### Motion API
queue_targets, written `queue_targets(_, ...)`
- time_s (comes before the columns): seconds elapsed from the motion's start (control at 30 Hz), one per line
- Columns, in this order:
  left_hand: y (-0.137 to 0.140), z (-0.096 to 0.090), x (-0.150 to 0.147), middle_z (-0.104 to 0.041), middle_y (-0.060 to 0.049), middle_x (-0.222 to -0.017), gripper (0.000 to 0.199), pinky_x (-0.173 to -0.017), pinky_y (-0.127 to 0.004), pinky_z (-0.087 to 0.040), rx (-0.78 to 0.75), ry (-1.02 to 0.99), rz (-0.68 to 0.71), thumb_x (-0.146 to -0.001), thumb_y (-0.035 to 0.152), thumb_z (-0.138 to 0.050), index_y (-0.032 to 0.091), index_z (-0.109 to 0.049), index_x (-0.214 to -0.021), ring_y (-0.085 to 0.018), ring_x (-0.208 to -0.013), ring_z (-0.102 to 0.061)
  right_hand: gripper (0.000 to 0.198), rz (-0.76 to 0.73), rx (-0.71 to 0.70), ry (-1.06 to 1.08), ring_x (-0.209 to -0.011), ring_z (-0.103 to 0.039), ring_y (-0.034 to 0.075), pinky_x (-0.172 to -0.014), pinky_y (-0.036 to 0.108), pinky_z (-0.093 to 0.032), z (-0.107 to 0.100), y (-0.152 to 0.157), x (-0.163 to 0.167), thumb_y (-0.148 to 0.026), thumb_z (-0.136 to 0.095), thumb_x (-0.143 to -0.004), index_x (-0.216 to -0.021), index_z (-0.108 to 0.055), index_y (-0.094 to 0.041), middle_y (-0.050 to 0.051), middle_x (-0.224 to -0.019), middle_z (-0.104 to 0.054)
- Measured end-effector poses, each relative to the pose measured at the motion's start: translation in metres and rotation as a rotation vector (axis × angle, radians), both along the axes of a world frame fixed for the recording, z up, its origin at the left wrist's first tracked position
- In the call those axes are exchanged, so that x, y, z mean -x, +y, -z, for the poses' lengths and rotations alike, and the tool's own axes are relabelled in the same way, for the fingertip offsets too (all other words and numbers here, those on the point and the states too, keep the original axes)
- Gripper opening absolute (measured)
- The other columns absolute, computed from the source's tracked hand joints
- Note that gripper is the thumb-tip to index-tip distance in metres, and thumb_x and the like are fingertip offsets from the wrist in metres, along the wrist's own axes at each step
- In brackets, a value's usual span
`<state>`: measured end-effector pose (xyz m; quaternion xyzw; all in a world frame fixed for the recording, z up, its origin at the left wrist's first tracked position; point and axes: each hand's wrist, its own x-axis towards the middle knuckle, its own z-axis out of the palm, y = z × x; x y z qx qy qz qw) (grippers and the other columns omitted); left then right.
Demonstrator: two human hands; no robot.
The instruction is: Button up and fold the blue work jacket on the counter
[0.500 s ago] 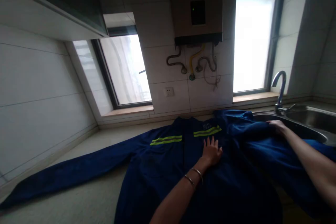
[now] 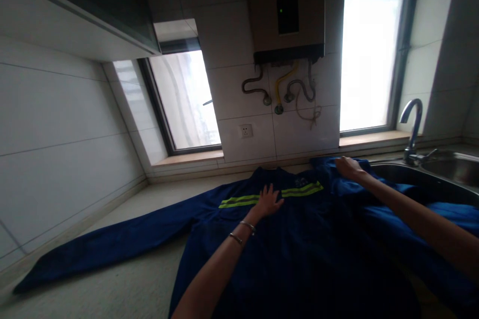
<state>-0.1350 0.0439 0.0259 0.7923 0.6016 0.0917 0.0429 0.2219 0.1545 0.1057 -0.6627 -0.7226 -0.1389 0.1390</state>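
"What fills the view?"
"A pale counter (image 2: 112,289). On it a blue jacket (image 2: 232,249) lies spread, collar near the back edge, one sleeve reaching toward the left end. A metal sink (image 2: 460,169) sits at the right."
"And the hands?"
"The left hand (image 2: 267,202) is over the jacket's chest, between two yellow bands (image 2: 303,190), fingers spread wide, gripping nothing. The right hand (image 2: 350,168) curls at blue cloth by the back edge; I can't tell whether it pinches."
"Anything smaller?"
"Two bracelets (image 2: 235,238), left wrist."
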Motion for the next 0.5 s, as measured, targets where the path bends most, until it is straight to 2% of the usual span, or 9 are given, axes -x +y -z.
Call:
queue_targets(0.1,0.003,0.004,0.053,-0.013,-0.013,-0.152,0.072,-0.104,-0.064,-0.011,0.062,0.109,-0.199,-0.085,0.065,-0.022,0.021,-0.033,-0.141,-0.038,-0.138,-0.005,0.027,-0.169,0.085,-0.032,-0.084,-0.064,0.02,-0.067,0.023,-0.04,0.005,0.015,0.038,-0.016,-0.042,-0.089,-0.091,-0.069,-0.013,0.015,-0.09,-0.067)
queue_targets(0.2,-0.005,0.012,0.086,-0.013,-0.01,-0.152,0.07,-0.104,-0.064,-0.01,0.077,0.138,-0.212,-0.086,0.065,-0.019,0.027,-0.025,-0.144,-0.036,-0.138,-0.006,0.029,-0.252,0.142,-0.044,-0.094,-0.062,0.02,-0.072,0.023,-0.041,0.013,0.028,0.067,-0.02,-0.039,-0.091,-0.1,-0.067,-0.017,0.013,-0.101,-0.066)
queue_targets(0.37,-0.018,0.025,0.097,-0.014,-0.004,-0.153,0.065,-0.104,-0.062,-0.011,0.062,0.133,-0.195,-0.086,0.067,-0.016,0.038,-0.016,-0.144,-0.036,-0.138,-0.01,0.03,-0.265,0.217,-0.051,-0.1,-0.06,0.025,-0.076,0.028,-0.044,0.033,0.045,0.096,-0.034,-0.051,-0.086,-0.107,-0.064,-0.018,0.013,-0.108,-0.064)
queue_targets(0.5,-0.019,0.03,0.096,-0.019,-0.004,-0.152,0.064,-0.105,-0.062,-0.011,0.011,0.125,-0.215,-0.086,0.066,-0.017,0.039,-0.02,-0.143,-0.036,-0.137,-0.014,0.026,-0.169,0.233,-0.021,-0.101,-0.06,0.027,-0.076,0.032,-0.045,0.042,0.059,0.097,-0.024,-0.052,-0.084,-0.105,-0.064,-0.017,0.014,-0.108,-0.063)
